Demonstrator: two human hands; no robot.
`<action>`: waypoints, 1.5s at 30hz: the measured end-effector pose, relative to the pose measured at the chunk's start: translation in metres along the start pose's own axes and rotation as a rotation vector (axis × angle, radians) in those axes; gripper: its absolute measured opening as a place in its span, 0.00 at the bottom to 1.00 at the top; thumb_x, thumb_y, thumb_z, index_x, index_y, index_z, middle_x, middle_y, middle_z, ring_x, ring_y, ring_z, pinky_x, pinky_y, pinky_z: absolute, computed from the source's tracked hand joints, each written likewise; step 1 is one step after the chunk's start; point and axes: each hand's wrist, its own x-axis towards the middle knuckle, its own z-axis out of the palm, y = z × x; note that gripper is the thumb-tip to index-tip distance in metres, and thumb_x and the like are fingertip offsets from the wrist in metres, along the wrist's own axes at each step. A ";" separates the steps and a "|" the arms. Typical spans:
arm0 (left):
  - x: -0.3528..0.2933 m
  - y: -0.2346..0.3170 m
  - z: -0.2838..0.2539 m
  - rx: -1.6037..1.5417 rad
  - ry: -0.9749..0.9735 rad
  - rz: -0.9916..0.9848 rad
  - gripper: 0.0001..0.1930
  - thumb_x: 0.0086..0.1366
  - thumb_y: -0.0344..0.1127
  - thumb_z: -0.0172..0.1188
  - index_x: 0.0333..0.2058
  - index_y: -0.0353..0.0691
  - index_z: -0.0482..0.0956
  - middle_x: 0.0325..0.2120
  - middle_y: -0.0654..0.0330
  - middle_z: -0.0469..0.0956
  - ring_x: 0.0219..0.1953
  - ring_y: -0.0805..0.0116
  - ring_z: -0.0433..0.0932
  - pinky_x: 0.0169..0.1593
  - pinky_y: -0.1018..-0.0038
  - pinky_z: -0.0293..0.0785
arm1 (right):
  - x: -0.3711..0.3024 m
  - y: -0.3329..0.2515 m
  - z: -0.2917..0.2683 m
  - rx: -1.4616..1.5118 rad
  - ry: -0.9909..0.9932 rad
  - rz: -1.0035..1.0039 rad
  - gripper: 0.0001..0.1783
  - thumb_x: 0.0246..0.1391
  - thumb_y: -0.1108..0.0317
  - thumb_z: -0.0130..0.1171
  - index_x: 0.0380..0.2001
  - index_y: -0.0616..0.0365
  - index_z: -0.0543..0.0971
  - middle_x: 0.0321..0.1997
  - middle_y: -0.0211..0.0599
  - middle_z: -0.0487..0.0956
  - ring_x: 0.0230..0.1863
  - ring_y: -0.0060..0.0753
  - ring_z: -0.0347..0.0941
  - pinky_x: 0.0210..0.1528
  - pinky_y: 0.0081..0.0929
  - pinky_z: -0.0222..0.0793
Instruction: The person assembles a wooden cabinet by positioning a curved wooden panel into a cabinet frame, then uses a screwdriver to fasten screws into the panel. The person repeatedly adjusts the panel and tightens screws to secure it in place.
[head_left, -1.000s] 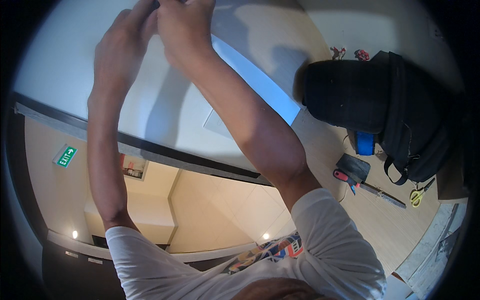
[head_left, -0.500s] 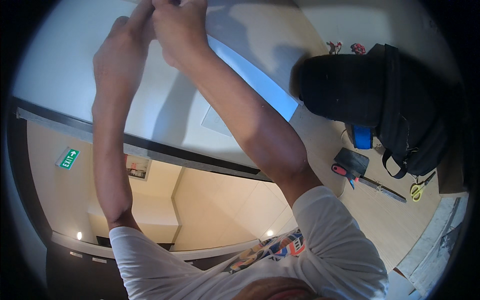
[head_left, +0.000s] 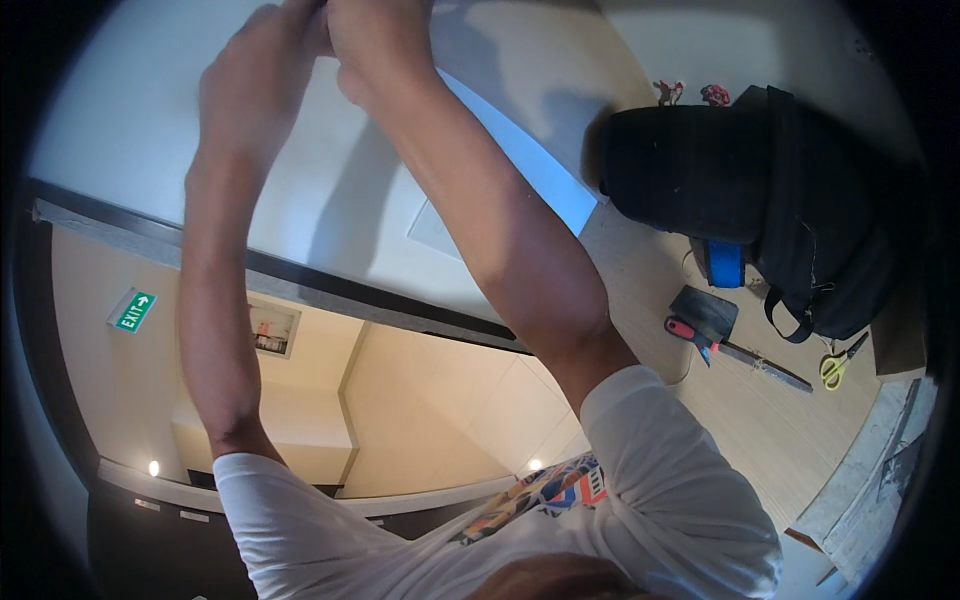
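Both my arms reach up to the top edge of the head view, in front of a pale flat surface (head_left: 120, 140). My left hand (head_left: 258, 85) is bent at the wrist, its fingers running toward the right hand and cut off by the frame. Close beside it, my right hand (head_left: 380, 40) is turned with its fingers beyond the top edge. The two hands meet or nearly meet there; whatever they hold is hidden. Behind my right forearm lies a bluish-lit strip (head_left: 530, 160), and a thin pale rectangular plate (head_left: 432, 232) sits near it.
At right on a wooden surface (head_left: 770, 440) are a black backpack (head_left: 690, 170), a file with a red and black handle (head_left: 765, 367), a dark flat piece (head_left: 705, 312) and yellow-handled scissors (head_left: 832, 370). A dark-framed opening (head_left: 440, 400) lies below my arms, with a green sign (head_left: 134, 311) beyond.
My hands have shifted slightly up and to the right in the picture, so more of the right hand is cut off. The surroundings have shifted slightly with the view.
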 end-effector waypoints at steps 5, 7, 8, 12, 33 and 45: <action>-0.006 -0.025 0.022 0.090 -0.027 -0.041 0.21 0.73 0.45 0.53 0.64 0.61 0.72 0.50 0.56 0.83 0.50 0.54 0.83 0.50 0.57 0.82 | -0.009 -0.005 -0.004 -0.008 -0.056 0.019 0.18 0.67 0.65 0.53 0.38 0.76 0.76 0.36 0.49 0.81 0.39 0.35 0.77 0.42 0.32 0.72; -0.005 -0.028 0.026 0.071 -0.012 -0.030 0.21 0.73 0.44 0.54 0.64 0.60 0.72 0.51 0.56 0.82 0.51 0.55 0.83 0.50 0.56 0.82 | -0.005 -0.008 -0.004 -0.063 -0.054 0.019 0.18 0.67 0.65 0.53 0.38 0.77 0.76 0.37 0.51 0.81 0.40 0.37 0.78 0.42 0.33 0.72; -0.005 -0.029 0.027 0.062 -0.004 -0.024 0.21 0.73 0.44 0.54 0.63 0.60 0.73 0.51 0.56 0.82 0.51 0.55 0.83 0.51 0.56 0.82 | -0.003 -0.009 -0.005 -0.090 -0.053 0.018 0.19 0.67 0.65 0.53 0.38 0.78 0.76 0.37 0.52 0.81 0.40 0.38 0.78 0.42 0.33 0.72; -0.004 -0.028 0.031 0.007 -0.047 -0.089 0.21 0.72 0.44 0.55 0.63 0.58 0.73 0.51 0.55 0.82 0.52 0.56 0.83 0.51 0.55 0.81 | -0.007 -0.010 -0.005 -0.158 -0.018 -0.012 0.20 0.66 0.64 0.53 0.39 0.80 0.76 0.35 0.55 0.82 0.38 0.43 0.79 0.43 0.35 0.72; -0.039 -0.025 0.037 -0.164 0.014 0.009 0.19 0.72 0.44 0.55 0.61 0.56 0.74 0.38 0.59 0.83 0.38 0.54 0.84 0.41 0.62 0.80 | -0.043 0.009 -0.030 -0.216 -0.088 -0.102 0.15 0.62 0.67 0.55 0.40 0.72 0.69 0.34 0.44 0.78 0.29 0.28 0.79 0.30 0.30 0.82; -0.018 -0.034 0.033 -0.016 0.068 -0.023 0.22 0.71 0.44 0.57 0.63 0.61 0.73 0.43 0.62 0.84 0.43 0.57 0.84 0.44 0.61 0.81 | -0.020 0.005 -0.012 -0.341 -0.085 -0.206 0.18 0.67 0.63 0.54 0.37 0.73 0.75 0.31 0.45 0.80 0.34 0.34 0.76 0.38 0.34 0.72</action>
